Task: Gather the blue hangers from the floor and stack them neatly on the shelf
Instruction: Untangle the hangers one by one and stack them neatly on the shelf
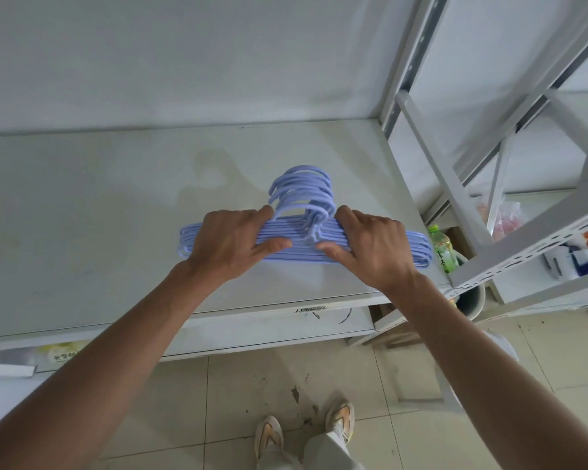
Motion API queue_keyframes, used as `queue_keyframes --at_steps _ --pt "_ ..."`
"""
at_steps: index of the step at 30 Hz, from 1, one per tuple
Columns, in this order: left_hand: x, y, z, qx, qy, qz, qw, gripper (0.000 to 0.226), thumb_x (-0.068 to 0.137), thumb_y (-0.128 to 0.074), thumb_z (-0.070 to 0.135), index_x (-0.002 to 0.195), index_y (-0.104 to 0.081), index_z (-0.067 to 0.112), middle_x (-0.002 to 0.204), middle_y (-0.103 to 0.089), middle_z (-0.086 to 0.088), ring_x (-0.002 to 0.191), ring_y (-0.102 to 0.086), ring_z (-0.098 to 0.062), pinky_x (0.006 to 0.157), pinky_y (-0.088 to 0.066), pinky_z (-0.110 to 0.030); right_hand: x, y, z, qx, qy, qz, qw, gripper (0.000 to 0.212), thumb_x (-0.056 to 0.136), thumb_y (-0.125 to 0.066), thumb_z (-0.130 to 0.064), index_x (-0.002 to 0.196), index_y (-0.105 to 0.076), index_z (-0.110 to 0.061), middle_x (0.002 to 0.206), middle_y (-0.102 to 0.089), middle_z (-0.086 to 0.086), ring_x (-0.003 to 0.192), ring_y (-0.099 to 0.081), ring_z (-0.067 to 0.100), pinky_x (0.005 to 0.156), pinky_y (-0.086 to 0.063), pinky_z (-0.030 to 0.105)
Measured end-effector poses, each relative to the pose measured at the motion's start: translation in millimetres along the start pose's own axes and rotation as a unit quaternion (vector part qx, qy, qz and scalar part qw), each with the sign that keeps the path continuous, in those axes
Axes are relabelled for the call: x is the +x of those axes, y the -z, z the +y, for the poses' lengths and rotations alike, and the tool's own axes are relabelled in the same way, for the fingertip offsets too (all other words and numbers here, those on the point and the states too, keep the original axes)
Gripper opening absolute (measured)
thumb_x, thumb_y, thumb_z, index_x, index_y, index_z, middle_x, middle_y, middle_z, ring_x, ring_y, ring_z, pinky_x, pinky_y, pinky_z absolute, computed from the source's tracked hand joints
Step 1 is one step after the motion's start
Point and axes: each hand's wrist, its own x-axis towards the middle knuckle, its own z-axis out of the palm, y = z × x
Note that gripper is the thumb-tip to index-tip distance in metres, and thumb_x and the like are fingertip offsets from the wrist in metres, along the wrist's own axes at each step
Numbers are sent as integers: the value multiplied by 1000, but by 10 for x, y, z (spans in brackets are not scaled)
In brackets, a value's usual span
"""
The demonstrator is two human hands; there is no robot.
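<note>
The hangers [306, 239] lie as one bundle on the shelf [99, 198], towards its right end and nearer the front edge than the wall. Their long axis runs left to right across your view, and the hooks rise together at the middle and curl away from you towards the wall.

Your left hand [230, 240] covers the bundle just left of the hooks, fingers curled over the far side and thumb along the near bars. Your right hand [370, 245] mirrors it just right of the hooks. Both are closed round the bars. Whether they are squeezing or merely steadying cannot be judged from this angle.

Both hands sit equally close to the hooks, so neither has the advantage. The ends stick out past each hand, and the right end lies near the shelf's corner, beside a green bottle [442, 247] standing lower down. Any squaring-up should go along the long axis, away from that corner.

No hangers show on the visible floor [269, 378].
</note>
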Motion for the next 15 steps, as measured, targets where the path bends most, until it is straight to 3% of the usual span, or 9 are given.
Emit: queue_keyframes --at_steps 5,11,15 --pt "71 58 28 55 -14 -2 998 88 93 -6 81 94 -64 15 60 -67 -9 53 -66 -36 52 -44 -34 96 -1 -24 -9 -11 -2 1000 79 95 -19 -79 80 -54 -9 54 -56 6 41 -52 34 48 -30 27" --pt "434 298 -4 126 3 34 991 78 98 -15 75 83 -62 15 49 -59 -10 42 -59 -33 49 -28 -27 536 105 159 -19 -11 11 1000 70 96 -30 -71 83 -56 -7 54 -57 14 46 -56 40 49 -34 32" --pt "329 126 -48 110 8 28 993 75 97 -18 75 85 -62 14 53 -61 -11 46 -61 -36 49 -31 -29 478 -50 133 -23 -9 -7 1000 69 96 -30 -72 84 -55 -8 53 -54 10 46 -55 39 49 -36 32"
